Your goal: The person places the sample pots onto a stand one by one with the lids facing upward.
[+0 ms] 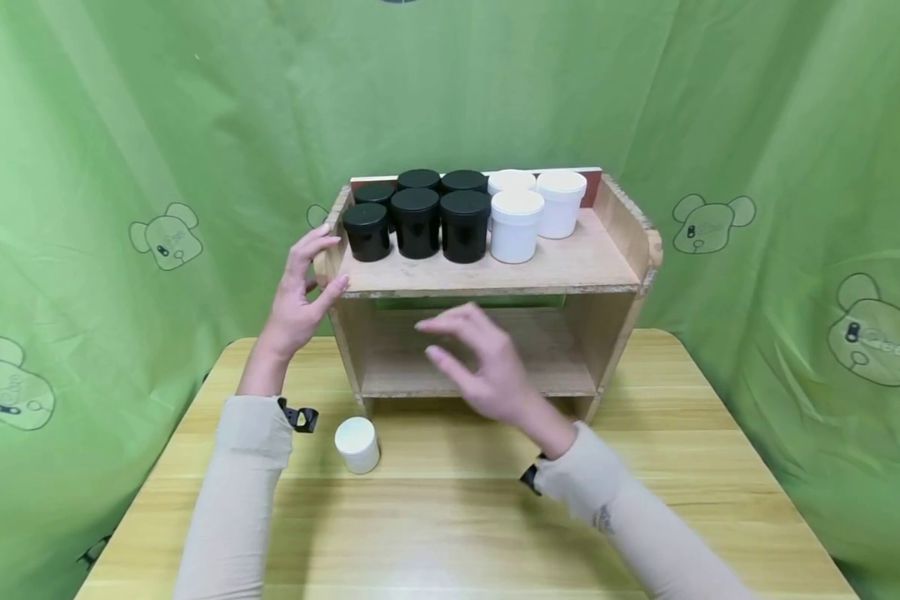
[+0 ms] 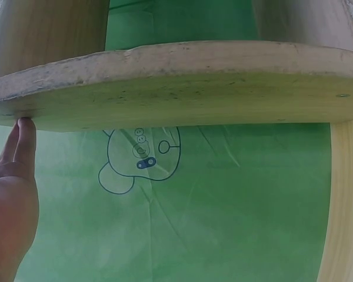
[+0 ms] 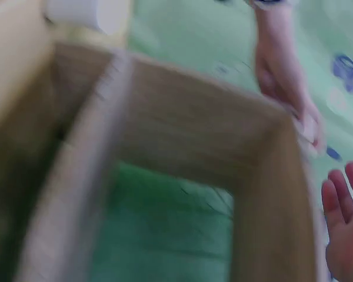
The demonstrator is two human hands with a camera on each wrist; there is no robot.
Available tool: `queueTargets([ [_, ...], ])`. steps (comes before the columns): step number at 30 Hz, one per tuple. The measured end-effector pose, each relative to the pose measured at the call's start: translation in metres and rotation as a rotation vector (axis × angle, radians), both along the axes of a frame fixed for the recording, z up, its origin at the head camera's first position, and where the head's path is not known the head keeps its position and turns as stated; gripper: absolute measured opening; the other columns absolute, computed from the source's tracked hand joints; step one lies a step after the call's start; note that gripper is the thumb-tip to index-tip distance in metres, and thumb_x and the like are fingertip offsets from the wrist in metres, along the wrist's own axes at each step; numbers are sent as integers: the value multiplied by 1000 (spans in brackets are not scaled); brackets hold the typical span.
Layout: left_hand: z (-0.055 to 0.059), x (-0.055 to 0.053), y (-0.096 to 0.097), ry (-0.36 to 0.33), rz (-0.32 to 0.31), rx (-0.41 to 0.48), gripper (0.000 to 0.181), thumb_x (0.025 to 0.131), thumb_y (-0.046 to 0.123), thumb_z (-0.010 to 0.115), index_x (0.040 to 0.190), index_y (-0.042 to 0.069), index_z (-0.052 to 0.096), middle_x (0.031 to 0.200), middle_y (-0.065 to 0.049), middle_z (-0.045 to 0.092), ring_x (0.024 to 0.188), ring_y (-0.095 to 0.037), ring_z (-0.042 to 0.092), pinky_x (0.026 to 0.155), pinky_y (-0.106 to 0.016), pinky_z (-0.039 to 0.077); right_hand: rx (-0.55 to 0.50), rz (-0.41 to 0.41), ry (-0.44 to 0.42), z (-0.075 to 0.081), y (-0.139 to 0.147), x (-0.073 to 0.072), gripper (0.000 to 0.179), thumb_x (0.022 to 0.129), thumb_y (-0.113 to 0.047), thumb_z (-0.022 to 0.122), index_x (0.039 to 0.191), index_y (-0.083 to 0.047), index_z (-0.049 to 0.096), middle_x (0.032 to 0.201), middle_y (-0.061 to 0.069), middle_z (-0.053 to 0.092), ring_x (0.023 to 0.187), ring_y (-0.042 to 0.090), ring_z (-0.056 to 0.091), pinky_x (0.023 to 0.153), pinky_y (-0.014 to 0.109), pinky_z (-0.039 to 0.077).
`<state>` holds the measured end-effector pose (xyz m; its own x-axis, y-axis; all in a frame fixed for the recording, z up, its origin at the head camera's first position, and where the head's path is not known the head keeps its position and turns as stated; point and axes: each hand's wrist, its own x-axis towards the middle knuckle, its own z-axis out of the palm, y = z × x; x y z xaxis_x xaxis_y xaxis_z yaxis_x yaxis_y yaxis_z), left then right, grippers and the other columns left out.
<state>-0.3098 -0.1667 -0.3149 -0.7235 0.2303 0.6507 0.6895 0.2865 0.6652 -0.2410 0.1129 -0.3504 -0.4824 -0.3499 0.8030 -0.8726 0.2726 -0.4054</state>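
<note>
A wooden shelf (image 1: 480, 287) stands on the table, with several black lidded jars (image 1: 416, 223) and white lidded jars (image 1: 516, 227) in rows on its upper board. My left hand (image 1: 297, 287) holds the shelf's left side panel near the top front, thumb at the front edge. In the left wrist view, fingertips (image 2: 26, 124) touch the panel's outer face. My right hand (image 1: 487, 358) hovers in front of the lower compartment, fingers loosely bent and holding nothing. One smaller white jar (image 1: 357, 446) stands on the table, in front of the shelf's left leg.
The shelf's lower board (image 1: 480, 379) lies behind my right hand. Light wood-grain tabletop (image 1: 435, 533) stretches in front of the shelf. Green curtain (image 1: 465, 83) with printed mouse heads hangs behind and on both sides. The right wrist view is blurred.
</note>
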Motion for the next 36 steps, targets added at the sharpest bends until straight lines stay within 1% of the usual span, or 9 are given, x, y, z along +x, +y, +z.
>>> queueTargets([
  [4,0,1,0,8,4,-6,56,97,-1,63,148,6,43,168,-11,27,154,-34,28,113,-67,43,160,78,-185,-38,-25,2,36,97,-15,70,133,-10,67,124,8,65,115,22,63,103,38,57],
  [6,0,1,0,12,5,-8,56,97,-1,63,148,6,43,168,-12,27,154,-35,29,113,-68,43,249,90,-287,-55,-35,2,41,99,-21,70,138,-12,64,129,6,64,119,22,63,106,40,56],
  [8,0,1,0,13,5,-9,56,97,-1,63,148,5,43,168,-12,27,154,-35,29,113,-68,42,339,97,-362,-70,-46,1,46,99,-26,69,143,-13,60,134,6,62,123,22,62,109,42,54],
  [12,1,1,0,11,4,-11,56,97,-1,63,148,5,43,168,-12,27,154,-36,28,113,-70,41,517,69,-430,-94,-64,1,55,101,-33,67,152,-20,52,147,1,56,138,21,53,117,45,47],
  [17,1,1,0,11,0,-5,55,97,-1,63,148,6,43,168,-12,26,154,-36,27,113,-71,40,594,55,-492,-115,-81,0,62,100,-37,68,157,-28,45,157,-2,48,146,22,45,118,49,46],
  [23,0,1,0,9,4,-4,55,97,0,62,148,6,43,168,-12,27,153,-36,28,113,-69,41,645,56,-506,-131,-95,-3,67,99,-33,71,159,-26,43,160,-4,45,143,19,46,115,40,48],
  [28,-1,1,-1,15,10,-3,55,97,-1,62,148,5,43,168,-12,27,153,-35,29,113,-67,43,689,44,-447,-140,-104,-2,64,96,-35,73,155,-24,49,152,-5,53,130,13,51,103,25,51],
  [31,0,2,-1,16,10,-10,55,97,-1,63,148,5,43,168,-12,27,153,-35,29,113,-67,43,698,13,-399,-143,-107,-2,60,93,-37,77,149,-24,57,143,-6,58,124,11,52,96,20,51],
  [36,1,2,0,14,6,-11,55,97,-1,63,148,5,43,168,-12,27,154,-35,28,113,-68,43,683,-14,-372,-145,-107,-1,44,92,-32,79,133,-22,69,138,-3,58,124,13,56,98,21,52],
])
